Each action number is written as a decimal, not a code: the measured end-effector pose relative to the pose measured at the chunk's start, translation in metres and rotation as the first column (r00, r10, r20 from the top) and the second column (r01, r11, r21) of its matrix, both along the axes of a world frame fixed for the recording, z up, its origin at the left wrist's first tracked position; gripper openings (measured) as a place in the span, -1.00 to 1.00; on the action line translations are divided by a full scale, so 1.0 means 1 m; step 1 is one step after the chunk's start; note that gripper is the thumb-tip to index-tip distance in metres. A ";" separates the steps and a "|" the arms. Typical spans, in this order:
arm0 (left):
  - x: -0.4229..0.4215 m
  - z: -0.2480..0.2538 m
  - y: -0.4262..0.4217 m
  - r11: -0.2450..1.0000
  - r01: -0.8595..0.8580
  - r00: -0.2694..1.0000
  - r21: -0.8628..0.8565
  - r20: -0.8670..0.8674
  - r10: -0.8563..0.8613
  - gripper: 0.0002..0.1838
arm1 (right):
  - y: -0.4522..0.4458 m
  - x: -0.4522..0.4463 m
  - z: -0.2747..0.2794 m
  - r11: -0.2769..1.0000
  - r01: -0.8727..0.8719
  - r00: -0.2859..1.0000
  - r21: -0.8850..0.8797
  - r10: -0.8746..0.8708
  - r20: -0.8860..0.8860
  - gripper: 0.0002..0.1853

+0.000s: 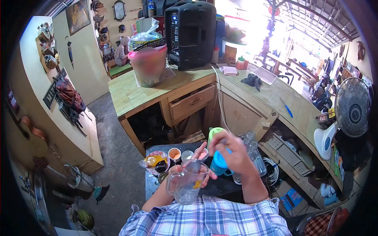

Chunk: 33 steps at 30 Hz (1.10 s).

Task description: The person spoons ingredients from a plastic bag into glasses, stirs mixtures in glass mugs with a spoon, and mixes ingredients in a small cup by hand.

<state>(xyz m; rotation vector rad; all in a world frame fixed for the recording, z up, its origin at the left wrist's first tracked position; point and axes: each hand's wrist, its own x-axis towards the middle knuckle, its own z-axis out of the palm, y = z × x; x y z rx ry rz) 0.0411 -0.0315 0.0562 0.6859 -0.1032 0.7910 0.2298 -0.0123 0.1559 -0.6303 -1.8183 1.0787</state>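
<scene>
My left hand (205, 179) is behind a clear glass mug (185, 185) with a side handle and a small yellow mark. Its fingers show around the mug's far side and rim, holding it close to my shirt. A greyish shape shows at the mug's mouth, too unclear to name. Up and to the right, my right hand (232, 151) is raised with curled fingers, slightly blurred. Whatever it pinches, if anything, is hidden. Behind it stand a blue lidded container (221, 159) and a green-topped one (214, 133).
On the low dark table sit a plate with a yellow-orange packet (153, 160), a cup with orange contents (174, 153) and a clear tray (258, 161). The wooden counter bears a pink-rimmed bucket (147, 67), a black speaker (191, 35), a blue-handled knife (289, 111) and a fan (351, 106).
</scene>
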 end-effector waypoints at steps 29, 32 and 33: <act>-0.005 0.015 0.004 -0.223 -0.141 0.161 0.965 0.245 0.956 0.45 | -0.049 0.008 -0.003 0.837 0.151 0.843 0.526 -0.387 0.373 -0.65; -0.003 0.016 0.007 -0.301 -0.167 0.150 0.939 0.326 0.933 0.41 | -0.065 0.031 0.020 0.834 0.243 0.898 0.496 -0.386 0.210 -0.72; -0.001 0.016 0.008 -0.337 -0.182 0.141 0.924 0.364 0.921 0.40 | -0.065 0.030 0.019 0.835 0.241 0.898 0.494 -0.385 0.213 -0.72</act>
